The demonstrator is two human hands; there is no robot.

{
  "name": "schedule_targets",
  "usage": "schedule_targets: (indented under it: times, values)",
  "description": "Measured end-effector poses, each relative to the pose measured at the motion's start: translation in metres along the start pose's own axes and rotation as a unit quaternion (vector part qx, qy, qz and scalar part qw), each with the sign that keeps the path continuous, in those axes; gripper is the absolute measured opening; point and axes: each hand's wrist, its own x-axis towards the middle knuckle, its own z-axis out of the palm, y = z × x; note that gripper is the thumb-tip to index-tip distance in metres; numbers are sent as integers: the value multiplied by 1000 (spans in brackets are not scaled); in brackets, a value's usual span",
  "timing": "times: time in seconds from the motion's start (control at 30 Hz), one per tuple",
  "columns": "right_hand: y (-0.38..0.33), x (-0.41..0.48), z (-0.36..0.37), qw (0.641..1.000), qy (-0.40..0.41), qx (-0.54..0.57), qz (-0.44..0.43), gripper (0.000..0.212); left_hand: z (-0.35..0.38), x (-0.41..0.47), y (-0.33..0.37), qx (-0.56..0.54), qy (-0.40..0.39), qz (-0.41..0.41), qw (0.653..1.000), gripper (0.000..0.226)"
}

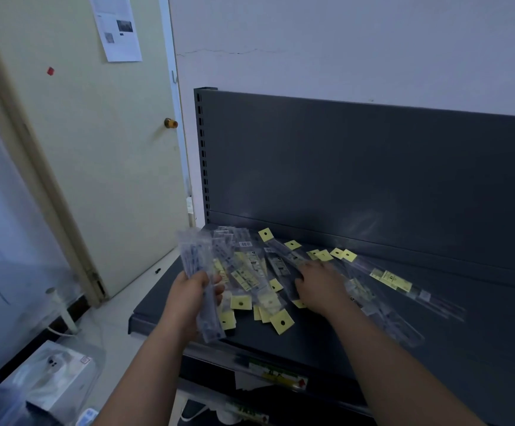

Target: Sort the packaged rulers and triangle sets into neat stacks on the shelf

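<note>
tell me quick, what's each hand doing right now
Left hand: closed around a bundle of packaged rulers.
Right hand: open, fingers spread on the loose pile of packages, no grip visible.

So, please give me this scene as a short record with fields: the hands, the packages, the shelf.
left hand: grips a bundle of clear packages, tilted, above the shelf's left front
right hand: fingers spread, resting on the loose pile
loose pile: packages with yellow header cards, crossing each other
shelf: dark grey metal, with back panel
neat stacks: none visible yet
</note>
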Motion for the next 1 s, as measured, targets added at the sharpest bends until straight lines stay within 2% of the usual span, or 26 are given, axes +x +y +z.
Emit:
schedule_targets:
  times: [0.07, 0.17, 0.23, 0.33, 0.47, 0.57, 0.67, 0.8, 1.0]
  values:
    - [-17, -1, -8, 996, 8, 69, -56, 41, -4, 4, -1, -8, 20, 2, 1000, 19]
    - [-52, -5, -16, 985, -63, 147, -69, 37, -9, 7, -5, -13, 41, 0, 999, 19]
    - [-66, -5, -16, 985, -87, 141, -45, 30, -13, 8, -6, -13, 42, -5, 999, 19]
    - [-66, -5, -16, 970, -121, 209, 30, 40, -15, 8, -7, -18, 39, -10, 999, 20]
    - [-49, -3, -23, 943, -107, 310, 62, 14, -14, 6, -7, -32, 23, -24, 999, 20]
    - [-34, -1, -34, 930, -80, 345, 99, 11, -14, 5, -6, -40, 13, -30, 999, 21]
    - [-25, -3, -44, 890, -76, 426, 144, 8, -13, 4, -4, -35, -1, -31, 999, 22]
    - [-16, -8, -50, 838, -75, 518, 154, 14, -9, 2, -5, -12, -16, -28, 999, 19]
    - [9, -19, -73, 800, -75, 584, 116, 11, -5, 2, -5, 26, -29, -6, 999, 21]
